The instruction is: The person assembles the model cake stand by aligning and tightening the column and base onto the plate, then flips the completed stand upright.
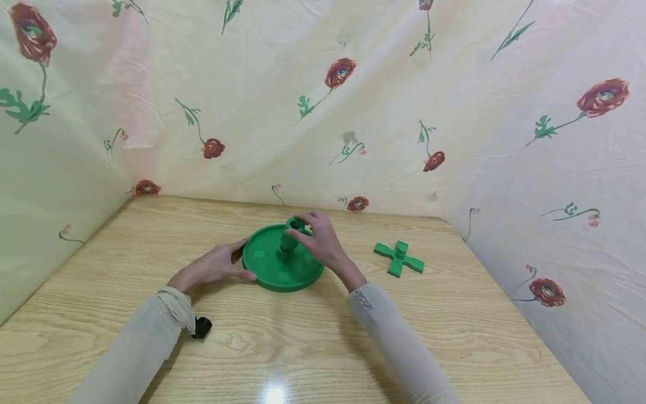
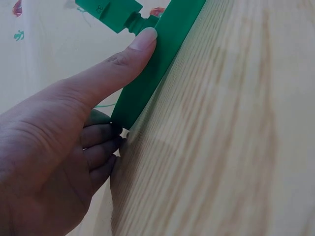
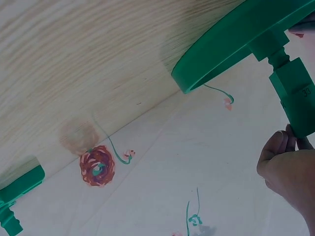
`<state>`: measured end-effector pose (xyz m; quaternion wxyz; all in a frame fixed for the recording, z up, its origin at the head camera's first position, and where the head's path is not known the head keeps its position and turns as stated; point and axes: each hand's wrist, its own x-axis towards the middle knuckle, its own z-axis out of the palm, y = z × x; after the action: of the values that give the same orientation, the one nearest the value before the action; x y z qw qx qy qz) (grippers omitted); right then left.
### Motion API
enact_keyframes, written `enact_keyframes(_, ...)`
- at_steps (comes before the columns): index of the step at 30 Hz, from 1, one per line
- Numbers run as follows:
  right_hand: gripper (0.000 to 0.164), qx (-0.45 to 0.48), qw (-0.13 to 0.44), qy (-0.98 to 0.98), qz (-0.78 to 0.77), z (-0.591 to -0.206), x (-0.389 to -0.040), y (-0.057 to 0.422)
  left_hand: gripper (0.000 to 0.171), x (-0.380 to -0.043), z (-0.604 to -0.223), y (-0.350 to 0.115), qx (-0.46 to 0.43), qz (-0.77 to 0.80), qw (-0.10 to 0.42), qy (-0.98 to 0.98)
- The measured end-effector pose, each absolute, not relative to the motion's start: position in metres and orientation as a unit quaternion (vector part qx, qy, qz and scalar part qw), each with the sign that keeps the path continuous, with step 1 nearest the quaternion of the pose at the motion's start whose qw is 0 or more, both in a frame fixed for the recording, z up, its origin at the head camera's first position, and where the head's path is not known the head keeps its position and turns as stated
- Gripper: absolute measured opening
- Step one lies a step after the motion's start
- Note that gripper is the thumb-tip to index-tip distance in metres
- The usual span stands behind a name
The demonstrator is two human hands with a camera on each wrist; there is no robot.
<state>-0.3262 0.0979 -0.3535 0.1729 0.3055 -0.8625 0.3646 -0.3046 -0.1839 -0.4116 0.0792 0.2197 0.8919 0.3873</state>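
A round green tray point(image 1: 266, 273) with a raised rim lies on the wooden table. From its middle rises a green post point(image 1: 289, 242), hollow at the top and narrowed near its foot; it leans slightly in the head view. My left hand point(image 1: 217, 265) holds the tray's left edge, its thumb point(image 2: 142, 42) against the rim and the other fingers around the far side. With thumb and fingertips, my right hand point(image 1: 323, 241) pinches the top of the post, which bears a small number point(image 3: 306, 92) in the right wrist view.
To the right lies a green cross-shaped piece point(image 1: 398, 259) with a short stub at its centre. A small black object point(image 1: 202, 327) sits beside the left sleeve point(image 1: 146, 331). Flower-patterned cloth point(image 1: 282, 140) walls in the table's back and sides.
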Motion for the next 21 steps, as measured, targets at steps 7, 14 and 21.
enact_keyframes(7, 0.038, 0.309, 0.172, -0.860, 0.368, -0.3520, -0.3274, 0.0932, 0.112, -0.3047, -0.4116, -0.1838, 0.225, 0.391, 0.077, 0.889)
enact_keyframes(14, 0.039, 0.301, 0.160, -0.867, 0.365, -0.3511, -0.3285, 0.0919, 0.112, -0.3038, -0.4108, -0.1832, 0.224, 0.393, 0.076, 0.889)
enact_keyframes(21, 0.039, 0.304, 0.156, -0.870, 0.355, -0.3513, -0.3287, 0.0905, 0.111, -0.3027, -0.4106, -0.1829, 0.222, 0.391, 0.079, 0.890)
